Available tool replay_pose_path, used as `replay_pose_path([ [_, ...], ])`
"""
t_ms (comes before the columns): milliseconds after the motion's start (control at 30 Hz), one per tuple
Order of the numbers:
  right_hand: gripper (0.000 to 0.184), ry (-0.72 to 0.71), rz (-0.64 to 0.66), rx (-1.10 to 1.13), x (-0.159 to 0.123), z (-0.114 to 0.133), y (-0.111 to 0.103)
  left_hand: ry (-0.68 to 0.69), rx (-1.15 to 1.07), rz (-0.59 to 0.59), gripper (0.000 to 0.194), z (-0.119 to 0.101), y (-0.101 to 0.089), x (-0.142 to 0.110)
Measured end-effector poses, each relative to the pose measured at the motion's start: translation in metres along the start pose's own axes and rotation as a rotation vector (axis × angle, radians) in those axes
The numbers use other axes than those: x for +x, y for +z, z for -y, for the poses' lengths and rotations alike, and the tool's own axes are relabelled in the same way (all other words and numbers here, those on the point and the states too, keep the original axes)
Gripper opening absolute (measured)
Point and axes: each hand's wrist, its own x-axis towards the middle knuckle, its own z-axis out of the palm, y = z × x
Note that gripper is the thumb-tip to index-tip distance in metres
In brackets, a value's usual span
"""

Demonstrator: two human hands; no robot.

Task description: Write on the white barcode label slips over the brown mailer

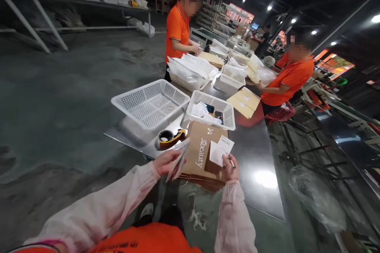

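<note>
Slips: a fanned stack gripped in the left hand, held edge-up just off the near table edge. Right hand pinches one white slip with a pen in the same grip, above a pile of flat cartons. Tape dispenser lies just left of the cartons; a filled basket sits behind them, an empty one to its left.

Risks, as I judge them:
- Fanned stack looks loosely held; slips could slide out onto the floor, since the hand hangs past the edge.
- Pen and slip share one pinch; either could drop or the slip crease.
- Co-workers in orange well apart, no interference.
</note>
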Motion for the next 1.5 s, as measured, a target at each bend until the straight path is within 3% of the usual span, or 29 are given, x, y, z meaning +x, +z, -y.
replay_pose_path([
  [167, 0.055, -0.017, 0.017, -0.016, -0.007, -0.012, 0.015, -0.137, -0.123, 0.093, 0.023, 0.019, 0.025, 0.028],
  [300, 0.056, -0.045, -0.055, -0.022, 0.004, -0.02, 0.011, -0.195, -0.163, 0.1, 0.019, 0.027, 0.019, 0.045],
  [433, 0.055, -0.097, -0.057, -0.015, 0.019, -0.012, 0.0, -0.154, -0.17, 0.053, 0.02, 0.024, 0.017, 0.059],
  [600, 0.04, -0.276, -0.014, -0.122, 0.036, 0.002, -0.001, -0.053, -0.118, 0.063, 0.03, 0.022, 0.044, 0.068],
  [733, 0.023, -0.489, 0.195, -0.204, 0.038, 0.004, 0.01, 0.126, -0.102, 0.034, 0.031, 0.025, 0.064, 0.076],
  [867, 0.012, -0.631, 0.392, -0.2, 0.038, 0.008, 0.014, 0.352, -0.052, -0.229, 0.041, 0.025, 0.071, 0.091],
  [933, 0.027, -0.598, 0.392, -0.141, 0.043, 0.012, 0.013, 0.482, -0.018, -0.317, 0.049, 0.022, 0.074, 0.097],
  [1033, 0.066, -0.488, 0.446, -0.194, 0.054, 0.017, 0.013, 0.675, 0.135, -0.368, 0.043, 0.022, 0.077, 0.101],
  [1067, 0.067, -0.471, 0.493, -0.247, 0.058, 0.017, 0.014, 0.728, 0.225, -0.36, 0.039, 0.024, 0.076, 0.101],
  [1100, 0.057, -0.468, 0.55, -0.307, 0.061, 0.015, 0.015, 0.765, 0.324, -0.33, 0.034, 0.027, 0.075, 0.101],
  [1200, 0.016, -0.518, 0.702, -0.442, 0.069, 0.002, 0.017, 0.764, 0.601, -0.222, 0.033, 0.038, 0.063, 0.102],
  [1367, 0.011, -0.531, 0.829, -0.551, 0.075, -0.018, 0.018, 0.691, 0.89, -0.194, 0.028, 0.043, 0.043, 0.111],
  [1433, 0.017, -0.494, 0.913, -0.53, 0.083, -0.012, 0.018, 0.676, 0.929, -0.18, 0.025, 0.038, 0.041, 0.114],
  [1500, 0.031, -0.459, 0.992, -0.462, 0.1, 0.002, 0.018, 0.621, 0.867, -0.239, 0.026, 0.031, 0.041, 0.113],
])
